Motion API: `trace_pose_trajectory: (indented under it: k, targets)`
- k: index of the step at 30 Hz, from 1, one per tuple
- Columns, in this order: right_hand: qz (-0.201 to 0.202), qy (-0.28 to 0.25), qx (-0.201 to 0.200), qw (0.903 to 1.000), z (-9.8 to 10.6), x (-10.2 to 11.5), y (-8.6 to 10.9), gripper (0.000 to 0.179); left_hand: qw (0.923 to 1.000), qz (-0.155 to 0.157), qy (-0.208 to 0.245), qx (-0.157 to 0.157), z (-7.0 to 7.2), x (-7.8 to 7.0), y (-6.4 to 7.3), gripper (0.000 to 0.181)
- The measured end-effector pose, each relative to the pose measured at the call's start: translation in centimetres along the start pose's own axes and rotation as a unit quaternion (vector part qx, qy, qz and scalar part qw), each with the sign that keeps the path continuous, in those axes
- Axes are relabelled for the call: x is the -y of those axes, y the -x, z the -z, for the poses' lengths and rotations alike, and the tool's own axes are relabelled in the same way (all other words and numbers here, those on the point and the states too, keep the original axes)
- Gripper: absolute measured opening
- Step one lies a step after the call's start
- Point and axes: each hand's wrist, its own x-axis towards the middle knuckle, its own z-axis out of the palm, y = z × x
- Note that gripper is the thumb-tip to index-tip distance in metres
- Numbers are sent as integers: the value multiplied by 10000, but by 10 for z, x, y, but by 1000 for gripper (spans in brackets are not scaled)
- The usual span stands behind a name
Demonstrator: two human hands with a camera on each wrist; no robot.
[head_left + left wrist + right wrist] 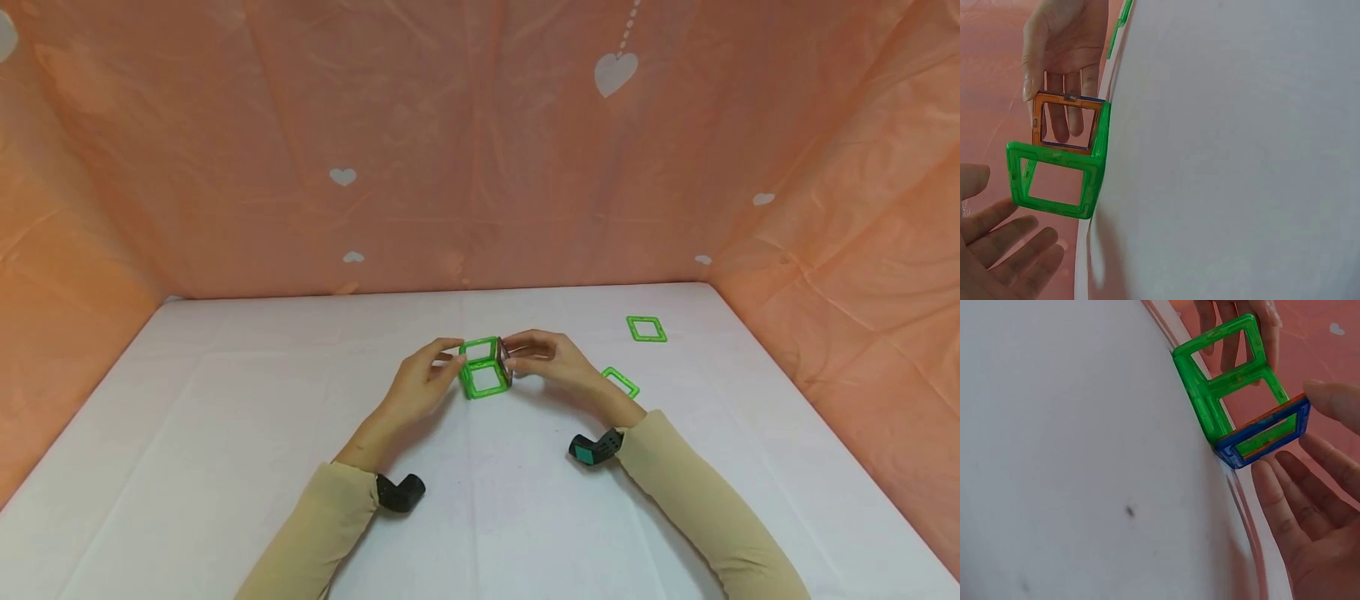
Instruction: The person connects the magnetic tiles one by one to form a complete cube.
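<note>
Between the hands, on the white tabletop, stands an open box shape of green magnetic tiles (487, 393), each a square frame with a hollow middle. A tile with an orange face (1036, 125) and a blue face (1260, 429) forms its right wall, leaning slightly. My left hand (422, 379) is at the left green wall, a fingertip right at the tile's edge; in the left wrist view its fingers (1022, 253) are spread. With thumb and index fingertip, my right hand (555, 360) pinches the edge of the orange and blue tile, its other fingers extended.
Two loose green square tiles lie to the right: one tile (647, 329) farther back, the other tile (622, 382) partly behind the right forearm. An orange cloth (465, 150) with white hearts rises behind and beside the white tabletop (187, 417). Dark cameras sit on both wrists.
</note>
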Motion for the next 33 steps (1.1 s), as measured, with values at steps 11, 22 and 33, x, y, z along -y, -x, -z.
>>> trace_pose_trajectory:
  k: [11, 22, 33]
  targets:
    - [215, -78, 27, 9997, 3, -3, 0, 33, 9999, -138, -25, -80, -1, 2, 0, 33]
    - [245, -287, 89, 9992, 4, -4, 1, 29, 9995, -287, 10, -128, -1, 2, 1, 33]
    - [230, -81, 39, 9997, 3, -4, -1, 27, 9990, -420, -21, -155, -1, 4, 1, 31]
